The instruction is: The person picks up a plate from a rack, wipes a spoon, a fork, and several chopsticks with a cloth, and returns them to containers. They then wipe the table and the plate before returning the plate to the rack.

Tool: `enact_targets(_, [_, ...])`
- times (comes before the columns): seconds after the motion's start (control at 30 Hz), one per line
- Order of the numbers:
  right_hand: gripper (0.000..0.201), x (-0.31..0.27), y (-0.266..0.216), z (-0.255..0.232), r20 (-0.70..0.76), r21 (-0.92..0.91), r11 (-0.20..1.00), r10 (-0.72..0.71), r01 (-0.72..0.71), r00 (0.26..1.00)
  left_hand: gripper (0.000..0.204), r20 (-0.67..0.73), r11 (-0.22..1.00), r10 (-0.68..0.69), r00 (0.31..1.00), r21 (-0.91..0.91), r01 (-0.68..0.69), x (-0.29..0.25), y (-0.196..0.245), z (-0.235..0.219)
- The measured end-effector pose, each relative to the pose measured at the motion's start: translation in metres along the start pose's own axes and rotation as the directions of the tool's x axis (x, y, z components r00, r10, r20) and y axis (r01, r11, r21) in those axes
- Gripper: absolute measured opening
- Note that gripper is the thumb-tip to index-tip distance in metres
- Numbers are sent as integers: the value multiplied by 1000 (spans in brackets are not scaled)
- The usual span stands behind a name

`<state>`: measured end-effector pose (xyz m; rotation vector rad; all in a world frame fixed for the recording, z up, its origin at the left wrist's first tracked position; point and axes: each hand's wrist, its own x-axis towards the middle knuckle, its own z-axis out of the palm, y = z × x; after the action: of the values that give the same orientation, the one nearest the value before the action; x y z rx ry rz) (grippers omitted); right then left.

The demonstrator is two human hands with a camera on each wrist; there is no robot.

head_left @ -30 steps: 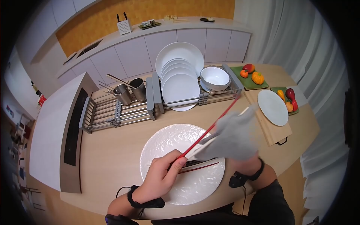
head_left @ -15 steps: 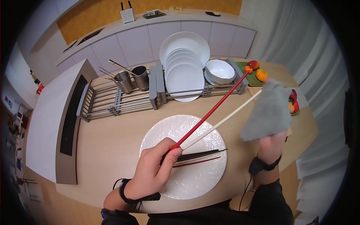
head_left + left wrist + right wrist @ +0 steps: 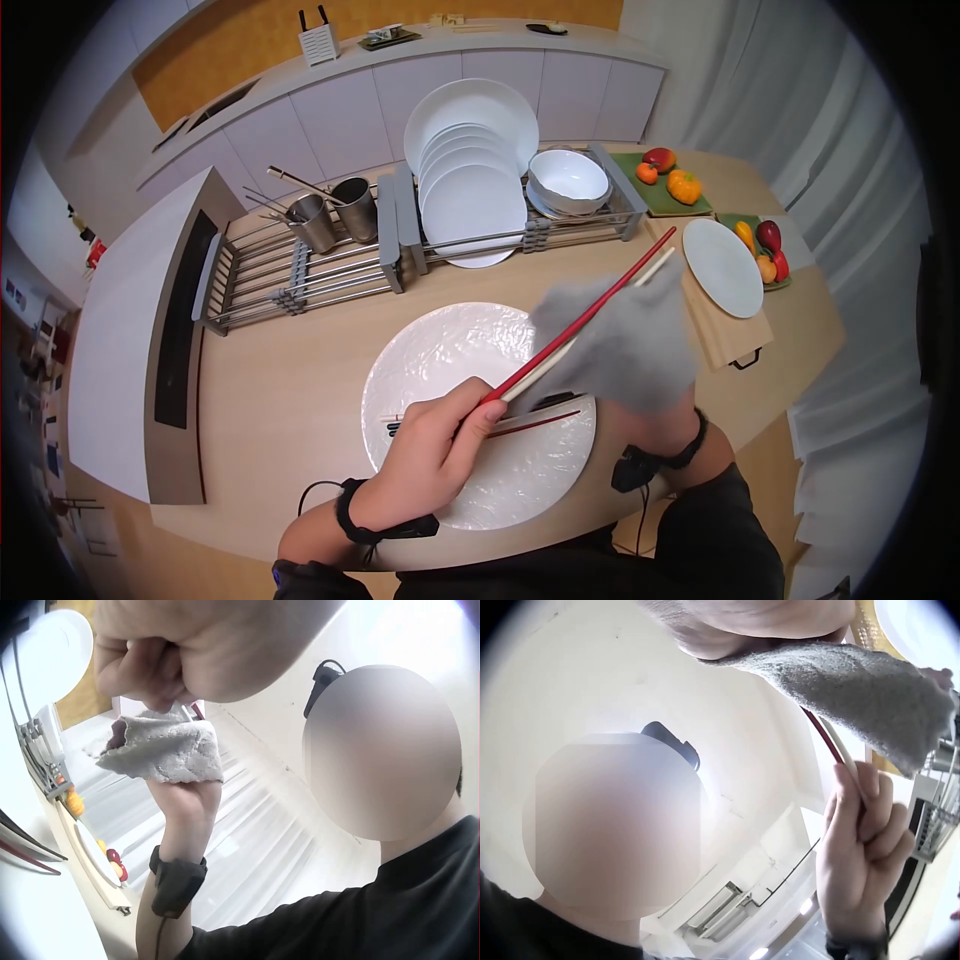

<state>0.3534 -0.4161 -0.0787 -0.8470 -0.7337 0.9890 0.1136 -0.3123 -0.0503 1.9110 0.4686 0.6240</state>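
Observation:
Over the large textured white plate (image 3: 430, 350), my left hand (image 3: 425, 460) grips a red chopstick (image 3: 580, 318) and a cream chopstick (image 3: 545, 370) by one end; both slant up to the right. A grey cloth (image 3: 630, 345) hangs from my right hand (image 3: 650, 425) and lies around the middle of the chopsticks, hiding part of the cream one. In the right wrist view the cloth (image 3: 847, 694) is bunched under my right hand (image 3: 772, 619). Dark chopsticks and a red chopstick (image 3: 540, 423) lie on the plate, partly covered by my left hand.
Behind the plate stands a metal rack (image 3: 300, 285) with two steel cups (image 3: 355, 210), several upright white plates (image 3: 472, 215) and white bowls (image 3: 570, 178). To the right are a white oval plate (image 3: 722, 268) on a wooden board (image 3: 730, 335) and green trays of colourful produce (image 3: 684, 187).
Half a second ago the cloth was away to the right of the chopsticks; my right hand has brought it back left onto them. The two chopstick tips, spread apart then, now lie close together.

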Motion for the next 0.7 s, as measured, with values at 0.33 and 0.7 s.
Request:
enact_targets(0.33, [52,18,-51,-25,32,-638,631,-550,441,834,33,113,957,-128,985,-245,153,0,-1,-16])
enact_targets(0.7, [30,23,-27,36,233,-233,944,-180,235,956,38,359,837,-212,909,-413,359,1,-5,-1])
